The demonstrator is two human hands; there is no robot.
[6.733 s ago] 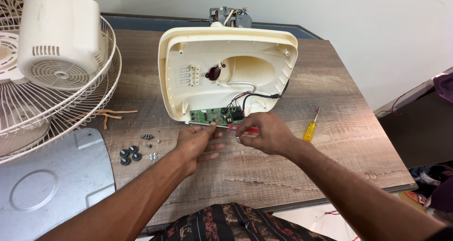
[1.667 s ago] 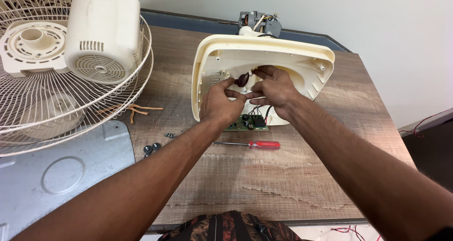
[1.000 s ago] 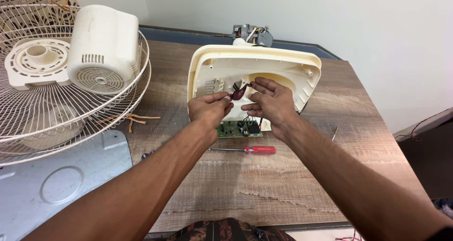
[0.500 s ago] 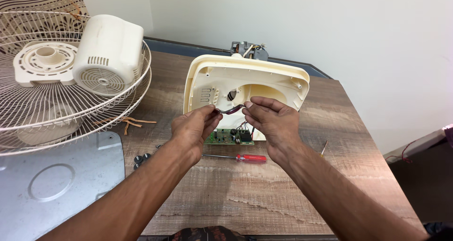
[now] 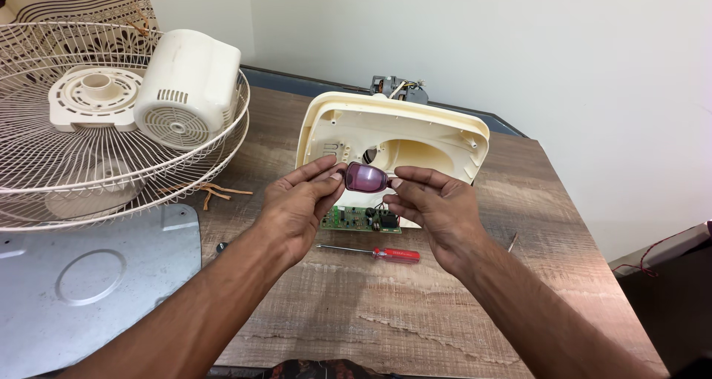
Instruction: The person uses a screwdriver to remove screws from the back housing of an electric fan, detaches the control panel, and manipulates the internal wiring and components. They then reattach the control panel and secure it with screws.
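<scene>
Disassembly looks well advanced, judging by how the parts lie. Both hands hold one small purple translucent lens [image 5: 365,178] above the wooden table [image 5: 475,305]: the left hand [image 5: 297,208] pinches its left end between thumb and fingertips, the right hand [image 5: 434,205] pinches its right end the same way, other fingers loosely curled. The lens sits free of the cream plastic fan base housing [image 5: 445,138], which lies open side up just behind it at twelve o'clock. A green circuit board [image 5: 363,219] lies at the housing's near edge, directly below the lens, apparently with its wires attached, though that is hard to tell. At six o'clock from the board rests a red-handled screwdriver [image 5: 382,254].

Toward nine o'clock, wire fan guards [image 5: 89,171] are stacked, carrying the cream motor cover [image 5: 187,90] and a round plastic hub piece [image 5: 93,97]. A grey metal plate [image 5: 81,290] lies at seven o'clock. A small motor assembly [image 5: 399,90] peeks out past the housing's far rim.

So guard, cover and lens appear off; the board seems the part left in the housing.
</scene>
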